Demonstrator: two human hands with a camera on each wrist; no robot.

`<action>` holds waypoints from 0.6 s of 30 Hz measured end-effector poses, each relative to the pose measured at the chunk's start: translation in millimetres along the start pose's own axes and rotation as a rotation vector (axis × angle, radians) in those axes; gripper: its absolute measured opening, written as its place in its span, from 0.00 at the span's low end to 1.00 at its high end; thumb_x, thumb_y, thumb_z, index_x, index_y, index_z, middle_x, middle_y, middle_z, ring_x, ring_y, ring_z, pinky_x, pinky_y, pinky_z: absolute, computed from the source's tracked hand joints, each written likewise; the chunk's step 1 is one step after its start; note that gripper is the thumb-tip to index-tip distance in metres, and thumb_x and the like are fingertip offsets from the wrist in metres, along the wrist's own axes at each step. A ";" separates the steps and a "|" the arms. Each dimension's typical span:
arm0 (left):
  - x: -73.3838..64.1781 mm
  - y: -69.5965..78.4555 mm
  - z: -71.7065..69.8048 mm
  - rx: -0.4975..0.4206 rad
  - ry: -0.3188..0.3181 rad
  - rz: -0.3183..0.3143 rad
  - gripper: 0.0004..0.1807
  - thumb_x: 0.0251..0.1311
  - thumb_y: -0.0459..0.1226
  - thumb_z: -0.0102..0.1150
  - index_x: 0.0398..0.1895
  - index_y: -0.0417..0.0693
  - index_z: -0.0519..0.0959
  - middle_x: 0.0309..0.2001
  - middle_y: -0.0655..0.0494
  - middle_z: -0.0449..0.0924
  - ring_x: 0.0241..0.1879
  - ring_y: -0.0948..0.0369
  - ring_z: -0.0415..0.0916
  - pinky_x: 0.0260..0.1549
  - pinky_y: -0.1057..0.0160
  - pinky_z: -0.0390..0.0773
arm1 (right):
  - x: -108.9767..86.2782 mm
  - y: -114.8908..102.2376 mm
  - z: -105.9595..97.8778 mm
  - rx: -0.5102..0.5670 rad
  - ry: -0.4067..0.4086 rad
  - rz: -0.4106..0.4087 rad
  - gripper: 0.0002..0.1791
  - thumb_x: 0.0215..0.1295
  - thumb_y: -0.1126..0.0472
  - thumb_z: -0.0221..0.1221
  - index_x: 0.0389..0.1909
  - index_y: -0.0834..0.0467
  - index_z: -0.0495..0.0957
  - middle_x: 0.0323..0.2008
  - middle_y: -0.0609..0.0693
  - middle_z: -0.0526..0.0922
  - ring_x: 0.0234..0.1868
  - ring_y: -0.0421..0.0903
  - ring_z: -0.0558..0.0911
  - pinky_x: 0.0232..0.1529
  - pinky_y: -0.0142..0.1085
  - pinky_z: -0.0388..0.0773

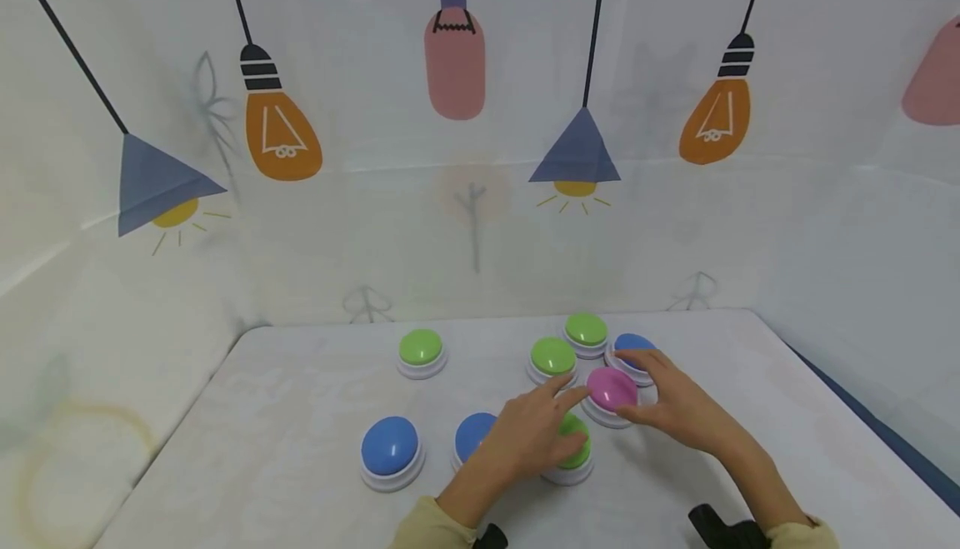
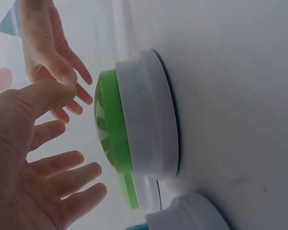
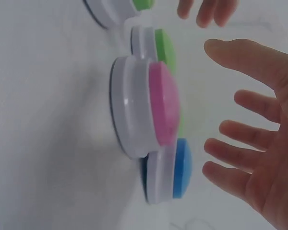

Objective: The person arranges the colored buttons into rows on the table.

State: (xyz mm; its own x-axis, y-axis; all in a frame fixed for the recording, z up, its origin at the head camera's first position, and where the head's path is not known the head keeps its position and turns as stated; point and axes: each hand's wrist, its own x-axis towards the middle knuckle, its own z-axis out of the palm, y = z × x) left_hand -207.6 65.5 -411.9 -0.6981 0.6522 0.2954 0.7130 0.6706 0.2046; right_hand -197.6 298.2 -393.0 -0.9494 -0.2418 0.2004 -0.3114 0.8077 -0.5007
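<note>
My left hand [image 1: 525, 432] hovers over the table, partly covering a green push button [image 1: 573, 424] with a white base. In the left wrist view its fingers are spread and apart from that green dome [image 2: 110, 120]. Just to the right, my right hand [image 1: 675, 403] is held over a pink push button [image 1: 611, 388], thumb near its edge and fingers overlapping a blue button [image 1: 633, 341] behind. The right wrist view shows the right hand's fingers stretched out, with a gap to the pink dome [image 3: 165, 103]. Neither hand holds anything.
Two more green buttons [image 1: 553, 355] stand behind the hands, close to the pink one. Another green button [image 1: 420, 347] is at the back left. One blue button [image 1: 389, 446] sits front left; a second blue button [image 1: 472, 432] is partly hidden by my left forearm. A lamp-patterned sheet [image 1: 360, 241] hangs behind.
</note>
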 end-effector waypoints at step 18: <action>25.1 28.2 25.1 0.009 0.049 -0.106 0.29 0.52 0.52 0.60 0.59 0.63 0.70 0.61 0.56 0.68 0.49 0.57 0.76 0.39 0.60 0.78 | 4.9 32.4 12.9 0.147 -0.033 -0.006 0.43 0.50 0.50 0.67 0.65 0.61 0.61 0.61 0.61 0.66 0.59 0.61 0.67 0.55 0.59 0.66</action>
State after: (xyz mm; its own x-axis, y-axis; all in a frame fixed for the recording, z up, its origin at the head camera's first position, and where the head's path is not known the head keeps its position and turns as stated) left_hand -206.7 109.6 -422.2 -0.7654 0.5596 0.3177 0.6347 0.7380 0.2292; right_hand -212.9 316.3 -419.1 -0.9474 -0.2662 0.1774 -0.3178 0.7190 -0.6181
